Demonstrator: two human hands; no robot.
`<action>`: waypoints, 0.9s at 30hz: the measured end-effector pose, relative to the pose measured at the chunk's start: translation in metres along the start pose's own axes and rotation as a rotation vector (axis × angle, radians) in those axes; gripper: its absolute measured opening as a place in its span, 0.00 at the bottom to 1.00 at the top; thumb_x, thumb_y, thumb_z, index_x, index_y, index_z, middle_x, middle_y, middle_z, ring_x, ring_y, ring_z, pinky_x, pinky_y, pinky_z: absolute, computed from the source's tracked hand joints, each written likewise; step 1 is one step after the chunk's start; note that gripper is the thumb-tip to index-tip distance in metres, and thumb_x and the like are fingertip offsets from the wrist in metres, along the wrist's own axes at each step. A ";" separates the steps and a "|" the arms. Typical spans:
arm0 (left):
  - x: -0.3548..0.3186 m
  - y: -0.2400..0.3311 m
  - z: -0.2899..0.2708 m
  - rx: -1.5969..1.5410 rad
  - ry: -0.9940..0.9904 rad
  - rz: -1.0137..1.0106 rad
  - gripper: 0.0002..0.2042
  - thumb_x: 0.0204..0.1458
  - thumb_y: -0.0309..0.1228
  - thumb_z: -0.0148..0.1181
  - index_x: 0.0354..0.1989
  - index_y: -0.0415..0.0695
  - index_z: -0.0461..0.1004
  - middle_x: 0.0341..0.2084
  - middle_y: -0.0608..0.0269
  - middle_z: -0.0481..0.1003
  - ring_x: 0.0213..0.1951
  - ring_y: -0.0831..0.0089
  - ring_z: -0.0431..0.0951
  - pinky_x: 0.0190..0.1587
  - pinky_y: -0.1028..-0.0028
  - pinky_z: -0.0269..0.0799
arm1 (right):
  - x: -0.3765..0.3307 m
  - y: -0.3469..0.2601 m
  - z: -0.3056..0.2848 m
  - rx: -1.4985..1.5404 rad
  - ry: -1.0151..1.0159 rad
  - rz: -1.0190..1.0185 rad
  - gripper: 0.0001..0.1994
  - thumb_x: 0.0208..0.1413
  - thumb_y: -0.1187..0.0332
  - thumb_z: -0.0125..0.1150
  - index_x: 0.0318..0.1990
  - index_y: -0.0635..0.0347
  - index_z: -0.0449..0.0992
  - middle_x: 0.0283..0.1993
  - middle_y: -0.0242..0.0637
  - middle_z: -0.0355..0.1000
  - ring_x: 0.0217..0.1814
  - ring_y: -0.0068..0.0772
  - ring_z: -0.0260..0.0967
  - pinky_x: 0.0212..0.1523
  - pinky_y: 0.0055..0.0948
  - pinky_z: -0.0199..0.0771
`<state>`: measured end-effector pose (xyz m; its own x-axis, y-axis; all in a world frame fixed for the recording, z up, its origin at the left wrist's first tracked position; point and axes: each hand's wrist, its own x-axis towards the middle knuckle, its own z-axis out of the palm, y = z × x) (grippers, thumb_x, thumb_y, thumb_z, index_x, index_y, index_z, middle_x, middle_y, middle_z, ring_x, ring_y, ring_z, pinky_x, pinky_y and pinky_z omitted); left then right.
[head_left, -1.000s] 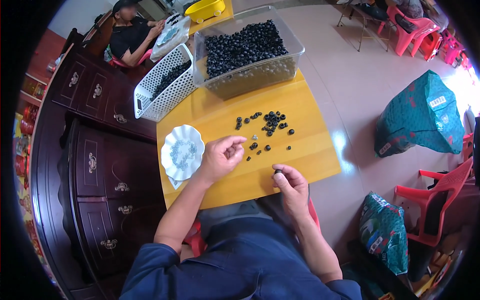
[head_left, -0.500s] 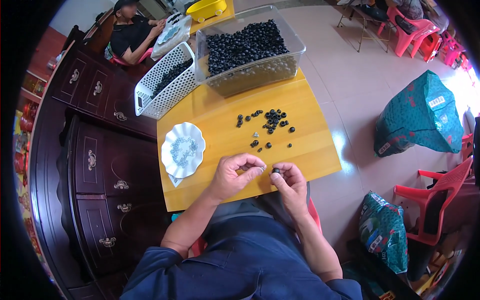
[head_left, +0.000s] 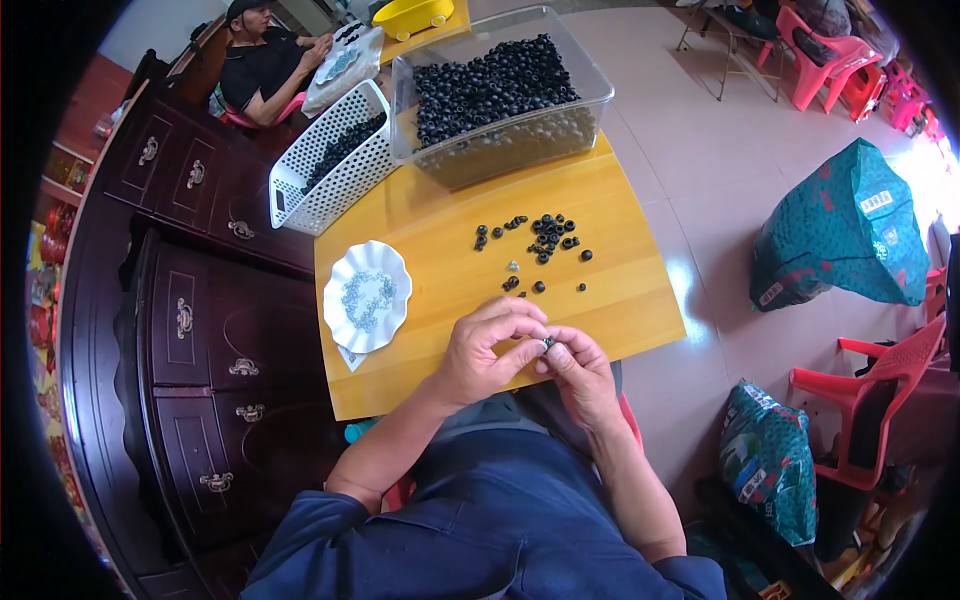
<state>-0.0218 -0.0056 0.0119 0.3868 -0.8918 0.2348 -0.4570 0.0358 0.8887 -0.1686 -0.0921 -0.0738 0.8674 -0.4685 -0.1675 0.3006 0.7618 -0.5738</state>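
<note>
A small dark part [head_left: 548,343] is pinched between the fingertips of the left hand [head_left: 487,350] and the right hand [head_left: 578,368]; both hands grasp it just above the near edge of the yellow counter [head_left: 440,250]. Loose black rings [head_left: 545,236], roughly twenty, lie scattered beyond the hands. One white scalloped dish [head_left: 367,297] to the left holds small pale pieces. One clear bin [head_left: 500,95] at the far edge is filled with black rings. One white basket [head_left: 330,160] beside it holds more. A second person [head_left: 265,65] sits beyond the basket.
</note>
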 end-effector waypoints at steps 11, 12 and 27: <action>-0.007 -0.002 0.004 0.503 0.027 0.369 0.16 0.44 0.22 0.69 0.44 0.42 0.83 0.39 0.55 0.79 0.38 0.58 0.80 0.40 0.67 0.77 | 0.001 0.001 0.003 -0.004 0.024 0.010 0.15 0.64 0.63 0.64 0.52 0.62 0.77 0.44 0.32 0.76 0.45 0.22 0.71 0.48 0.24 0.72; -0.009 -0.001 0.006 0.504 0.028 0.370 0.16 0.44 0.22 0.69 0.44 0.42 0.83 0.39 0.55 0.79 0.38 0.58 0.80 0.40 0.67 0.77 | 0.002 0.001 0.003 0.025 0.026 0.006 0.14 0.64 0.64 0.64 0.52 0.62 0.77 0.44 0.32 0.76 0.45 0.23 0.71 0.48 0.24 0.72; 0.017 -0.060 -0.054 0.521 0.240 -0.125 0.09 0.49 0.21 0.66 0.40 0.38 0.80 0.36 0.56 0.80 0.33 0.63 0.82 0.38 0.70 0.77 | 0.001 -0.001 0.000 0.015 0.000 0.003 0.10 0.66 0.70 0.59 0.52 0.62 0.76 0.43 0.37 0.77 0.42 0.26 0.73 0.47 0.25 0.74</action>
<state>0.0557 0.0014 -0.0157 0.6058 -0.7456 0.2777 -0.7066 -0.3437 0.6186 -0.1679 -0.0937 -0.0734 0.8683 -0.4661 -0.1695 0.3038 0.7700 -0.5611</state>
